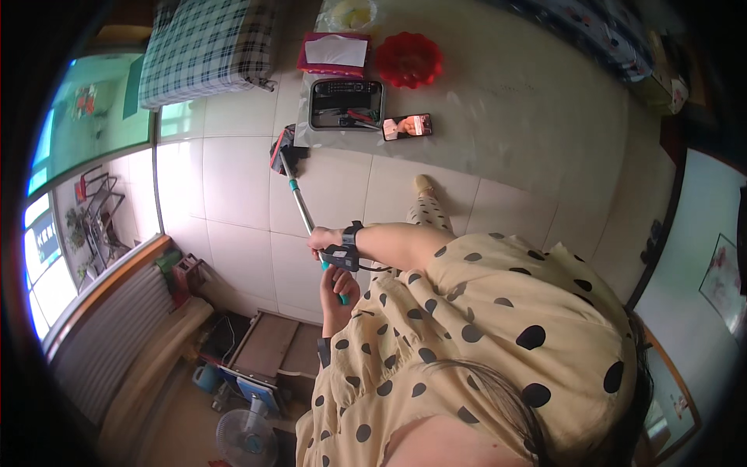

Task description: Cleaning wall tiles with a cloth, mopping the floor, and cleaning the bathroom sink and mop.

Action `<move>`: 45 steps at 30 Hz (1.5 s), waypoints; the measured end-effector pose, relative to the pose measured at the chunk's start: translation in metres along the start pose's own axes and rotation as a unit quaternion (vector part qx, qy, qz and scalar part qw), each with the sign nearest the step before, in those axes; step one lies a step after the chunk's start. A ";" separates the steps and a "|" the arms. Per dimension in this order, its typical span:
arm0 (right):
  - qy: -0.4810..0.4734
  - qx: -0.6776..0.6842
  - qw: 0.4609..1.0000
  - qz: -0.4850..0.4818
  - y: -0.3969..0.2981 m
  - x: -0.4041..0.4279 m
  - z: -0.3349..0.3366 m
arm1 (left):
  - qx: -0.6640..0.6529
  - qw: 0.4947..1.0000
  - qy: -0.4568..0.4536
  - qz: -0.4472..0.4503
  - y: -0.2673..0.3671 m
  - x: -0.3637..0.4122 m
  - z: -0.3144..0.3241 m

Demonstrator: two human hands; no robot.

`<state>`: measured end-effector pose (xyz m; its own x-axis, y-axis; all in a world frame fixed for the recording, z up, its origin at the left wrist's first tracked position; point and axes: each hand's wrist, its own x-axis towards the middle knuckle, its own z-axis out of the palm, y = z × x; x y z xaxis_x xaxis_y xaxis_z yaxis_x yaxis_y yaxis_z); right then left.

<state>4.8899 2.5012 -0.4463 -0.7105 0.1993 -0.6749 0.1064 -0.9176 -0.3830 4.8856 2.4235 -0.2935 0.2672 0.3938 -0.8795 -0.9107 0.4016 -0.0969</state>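
Note:
A mop with a silver pole point(300, 204) and teal fittings runs from my hands to the floor. Its red and dark head point(283, 149) rests on the pale tiles beside the table corner. My right hand point(324, 239) is closed around the pole, with a dark device strapped at the wrist. Just below it, near the pole's end, my left hand point(339, 286) grips the teal handle point(343, 299). The mop head's underside is hidden.
On the covered table point(513, 122) are a black tray point(312, 111), a phone point(407, 126), a tissue box point(302, 58) and a red scalloped dish point(409, 59). A checked cloth-covered piece point(204, 58) stands upper left. A fan point(246, 438) and wooden furniture point(265, 341) are lower left.

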 end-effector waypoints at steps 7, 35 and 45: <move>0.034 -0.011 0.998 -0.061 -0.018 -0.028 -0.008 | -0.016 0.998 0.051 -0.022 -0.001 0.003 0.018; -0.047 -0.122 0.988 -0.077 -0.111 0.122 0.108 | -0.076 0.995 -0.037 -0.055 0.206 -0.067 0.014; 0.086 -0.062 0.987 0.120 -0.016 0.124 0.362 | -0.065 0.996 -0.066 -0.016 0.295 -0.269 -0.174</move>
<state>4.5480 2.4163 -0.2959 -0.5265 0.0457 -0.8489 0.3493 -0.8988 -0.2650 4.4899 2.2917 -0.1666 0.3274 0.4912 -0.8072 -0.9320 0.3087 -0.1902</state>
